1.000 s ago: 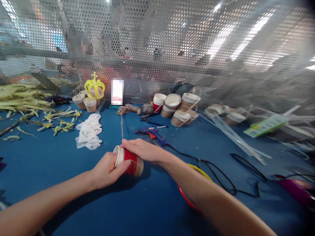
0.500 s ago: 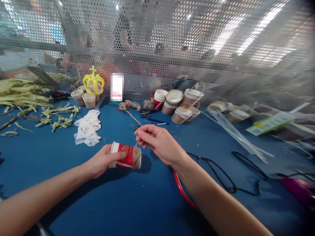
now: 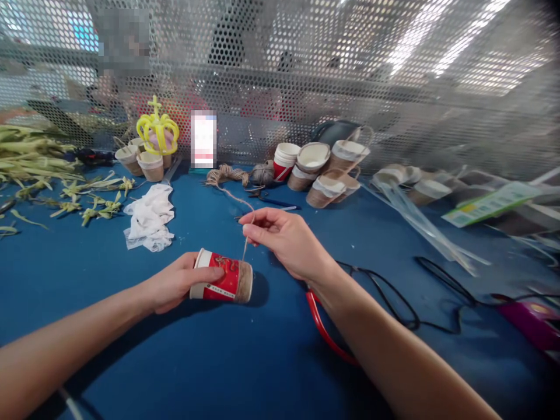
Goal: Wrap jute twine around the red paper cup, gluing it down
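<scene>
A red and white paper cup (image 3: 226, 280) lies sideways in my left hand (image 3: 177, 283), thumb along its printed side. Brown twine is wound round the end of the cup on the right. Between thumb and fingers my right hand (image 3: 280, 239) pinches the strand of twine (image 3: 245, 248), just above and right of the cup. One stretch of it runs down to the wound band. Its other side curves back, slack, to a twine bundle (image 3: 227, 174) at the rear of the blue table.
Several twine-wrapped cups (image 3: 326, 189) stand at the back, near a grey ball of yarn (image 3: 262, 174). Left lie a crumpled white cloth (image 3: 151, 216) and dry husks (image 3: 30, 154). On the right are clear strips (image 3: 424, 233), a black cable (image 3: 394, 297) and a red handle (image 3: 326, 332).
The twine behind my right hand has gone from taut to slack and curved. My right hand has risen slightly, and the view has shifted a little. Both hands keep their grip.
</scene>
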Motion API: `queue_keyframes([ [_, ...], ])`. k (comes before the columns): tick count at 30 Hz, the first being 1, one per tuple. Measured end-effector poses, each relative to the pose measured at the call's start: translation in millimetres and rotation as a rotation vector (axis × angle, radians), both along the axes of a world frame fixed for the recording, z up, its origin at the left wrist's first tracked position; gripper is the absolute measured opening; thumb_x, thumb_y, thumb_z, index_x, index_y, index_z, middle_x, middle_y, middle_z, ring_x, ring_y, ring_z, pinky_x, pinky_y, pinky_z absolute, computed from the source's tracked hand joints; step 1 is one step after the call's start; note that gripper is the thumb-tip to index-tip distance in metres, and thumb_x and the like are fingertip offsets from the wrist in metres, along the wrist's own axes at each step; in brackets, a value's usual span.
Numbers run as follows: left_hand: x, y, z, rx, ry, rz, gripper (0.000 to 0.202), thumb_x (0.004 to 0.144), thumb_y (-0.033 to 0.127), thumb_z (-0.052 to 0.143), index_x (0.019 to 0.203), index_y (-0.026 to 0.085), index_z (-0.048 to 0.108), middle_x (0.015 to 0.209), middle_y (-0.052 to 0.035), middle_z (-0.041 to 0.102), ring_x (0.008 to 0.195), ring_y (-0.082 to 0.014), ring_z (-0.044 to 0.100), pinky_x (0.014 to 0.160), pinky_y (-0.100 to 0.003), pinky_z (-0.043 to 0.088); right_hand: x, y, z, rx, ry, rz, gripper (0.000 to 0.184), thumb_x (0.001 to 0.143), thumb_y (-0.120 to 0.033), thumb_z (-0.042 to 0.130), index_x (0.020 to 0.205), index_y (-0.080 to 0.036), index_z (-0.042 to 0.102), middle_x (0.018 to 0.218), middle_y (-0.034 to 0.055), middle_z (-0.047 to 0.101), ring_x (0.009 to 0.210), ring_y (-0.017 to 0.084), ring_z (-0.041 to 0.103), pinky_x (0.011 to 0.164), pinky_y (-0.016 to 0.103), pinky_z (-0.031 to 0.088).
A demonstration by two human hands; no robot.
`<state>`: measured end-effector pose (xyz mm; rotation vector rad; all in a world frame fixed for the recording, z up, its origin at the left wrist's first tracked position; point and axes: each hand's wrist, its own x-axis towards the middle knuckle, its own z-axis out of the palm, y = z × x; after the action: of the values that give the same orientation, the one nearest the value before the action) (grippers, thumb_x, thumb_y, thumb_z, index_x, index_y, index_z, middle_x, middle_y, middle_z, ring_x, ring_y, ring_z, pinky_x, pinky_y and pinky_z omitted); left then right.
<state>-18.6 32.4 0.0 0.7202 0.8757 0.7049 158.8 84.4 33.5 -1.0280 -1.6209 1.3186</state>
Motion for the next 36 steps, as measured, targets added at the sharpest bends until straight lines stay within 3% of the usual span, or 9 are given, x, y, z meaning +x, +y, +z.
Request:
queue_keyframes([
  [8, 2.8, -3.1, -0.5, -0.009, 0.046, -0.008, 0.023, 0.062, 0.025, 0.07, 0.079, 0.01, 0.066, 0.071, -0.006, 0.069, 0.062, -0.0137, 0.061, 0.063, -0.024, 0.045, -3.9, -1.4, -3.4, -0.006, -0.008, 0.012, 0.009, 0.067, -0.022, 0.064, 0.074, -0.017, 0.06, 0.064, -0.0036, 0.058, 0.055, 0.006, 0.051, 0.057, 0.021, 0.044],
  [22, 0.7, -5.1, 1.8, 0.176, 0.108, -0.005, 0.025, 0.061, 0.031, 0.068, 0.074, 0.01, 0.065, 0.064, -0.0045, 0.065, 0.056, -0.0129, 0.055, 0.055, -0.022, 0.043, -2.0, 3.3, -11.1, -0.039, -0.097, 0.018, 0.009, 0.067, -0.022, 0.062, 0.073, -0.016, 0.059, 0.062, -0.0033, 0.057, 0.055, 0.007, 0.052, 0.057, 0.022, 0.044],
  [36, 0.7, -10.1, 3.6, 0.214, 0.062, 0.0, 0.022, 0.061, 0.028, 0.07, 0.076, 0.011, 0.068, 0.07, -0.0038, 0.066, 0.062, -0.012, 0.057, 0.061, -0.021, 0.046, -3.1, -0.5, -12.7, -0.047, -0.247, 0.11, 0.004, 0.069, -0.019, 0.06, 0.072, -0.015, 0.061, 0.064, -0.0016, 0.058, 0.059, 0.008, 0.051, 0.056, 0.022, 0.041],
])
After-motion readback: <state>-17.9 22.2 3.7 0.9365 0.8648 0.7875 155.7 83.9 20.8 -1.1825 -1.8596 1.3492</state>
